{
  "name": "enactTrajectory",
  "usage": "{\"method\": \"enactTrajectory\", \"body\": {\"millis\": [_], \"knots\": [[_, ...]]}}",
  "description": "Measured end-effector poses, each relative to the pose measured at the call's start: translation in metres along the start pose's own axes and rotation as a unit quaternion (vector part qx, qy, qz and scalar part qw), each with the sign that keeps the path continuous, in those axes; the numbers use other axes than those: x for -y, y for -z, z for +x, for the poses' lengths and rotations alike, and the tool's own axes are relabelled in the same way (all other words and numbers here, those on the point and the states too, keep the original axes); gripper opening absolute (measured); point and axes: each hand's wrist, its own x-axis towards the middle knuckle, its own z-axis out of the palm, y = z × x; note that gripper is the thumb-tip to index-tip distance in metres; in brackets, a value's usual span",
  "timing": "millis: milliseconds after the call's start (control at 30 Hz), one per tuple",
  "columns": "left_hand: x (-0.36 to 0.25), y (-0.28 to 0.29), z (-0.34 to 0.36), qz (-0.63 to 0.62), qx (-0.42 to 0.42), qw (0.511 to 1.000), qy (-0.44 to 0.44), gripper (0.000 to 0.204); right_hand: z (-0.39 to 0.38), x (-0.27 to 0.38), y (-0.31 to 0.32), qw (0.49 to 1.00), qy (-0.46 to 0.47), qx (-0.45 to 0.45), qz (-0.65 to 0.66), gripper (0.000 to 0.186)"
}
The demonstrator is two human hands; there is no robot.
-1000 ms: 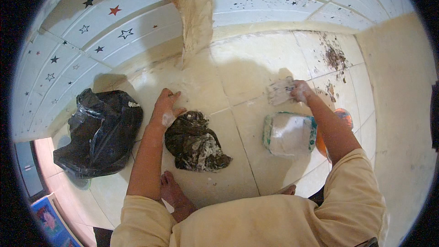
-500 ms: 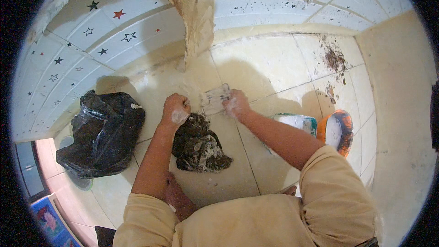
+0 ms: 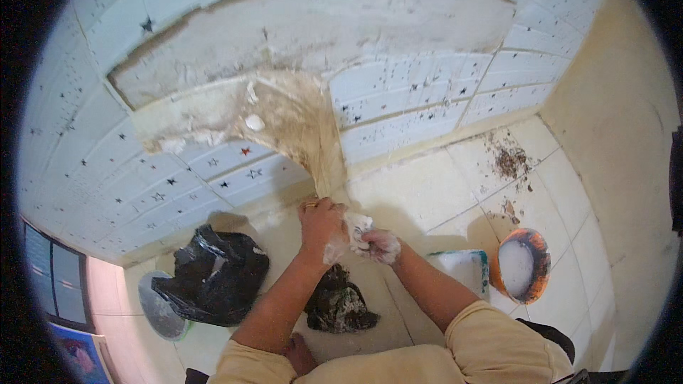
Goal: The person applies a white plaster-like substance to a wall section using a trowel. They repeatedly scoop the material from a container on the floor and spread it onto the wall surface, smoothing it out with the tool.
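A crumpled whitish rag (image 3: 358,228) with dark stains is gripped in my right hand (image 3: 382,245), whose fingers are closed and dusted white. Beside it, my left hand (image 3: 322,226), wearing a ring, is closed against the rag's left edge. Its fingers meet the lower tip of a hanging strip of peeling wall covering (image 3: 324,139); whether they hold the strip or the rag is hidden. White residue coats the left wrist. Just below both hands, a dark crumpled bundle (image 3: 341,306) smeared with white lies on the tiles.
A black plastic bag (image 3: 220,277) sits at left beside a grey round lid or basin (image 3: 162,306). To the right stand a white tray with a green rim (image 3: 459,270) and an orange bucket (image 3: 523,267) containing white material. Brown debris (image 3: 509,163) litters the floor by the star-patterned wall (image 3: 420,92).
My view has tilted up, showing more of the wall and its bare patch. Both hands have come together, and the rag, earlier spread between them, is now bunched up.
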Motion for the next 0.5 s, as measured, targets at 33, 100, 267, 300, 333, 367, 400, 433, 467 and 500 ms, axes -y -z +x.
{"method": "enactTrajectory", "body": {"millis": [33, 100, 267, 300, 333, 367, 400, 433, 467, 500], "knots": [[-0.008, 0.015, 0.010, -0.018, -0.034, 0.998, -0.039, 0.035, -0.005, 0.009, 0.002, 0.998, 0.016, 0.042, 0.039, 0.036], [-0.022, 0.045, 0.025, -0.065, -0.008, 0.996, -0.066, 0.036, -0.022, 0.032, -0.011, 0.994, 0.059, 0.082, 0.035, 0.043], [-0.054, 0.122, 0.028, -0.113, 0.196, 0.956, -0.185, 0.034, -0.080, 0.091, -0.027, 0.971, 0.139, 0.190, 0.043, 0.057], [-0.058, 0.141, 0.025, -0.081, 0.201, 0.957, -0.193, 0.035, -0.095, 0.099, -0.034, 0.972, 0.145, 0.179, 0.042, 0.058], [-0.060, 0.162, 0.026, -0.048, 0.207, 0.957, -0.200, 0.035, -0.107, 0.108, -0.042, 0.973, 0.151, 0.169, 0.041, 0.060], [-0.060, 0.178, 0.030, -0.020, 0.211, 0.955, -0.209, 0.036, -0.117, 0.117, -0.048, 0.974, 0.162, 0.151, 0.036, 0.060], [-0.052, 0.194, 0.036, 0.030, 0.166, 0.960, -0.222, 0.037, -0.123, 0.123, -0.053, 0.973, 0.181, 0.141, 0.032, 0.059], [-0.039, 0.208, 0.042, 0.080, 0.121, 0.962, -0.233, 0.039, -0.127, 0.129, -0.057, 0.971, 0.200, 0.131, 0.029, 0.058], [-0.028, 0.219, 0.042, 0.067, -0.021, 0.967, -0.246, 0.040, -0.136, 0.136, -0.063, 0.967, 0.224, 0.118, 0.025, 0.056], [-0.014, 0.227, 0.039, 0.058, -0.159, 0.953, -0.250, 0.042, -0.143, 0.141, -0.073, 0.968, 0.219, 0.122, 0.033, 0.051]]}}
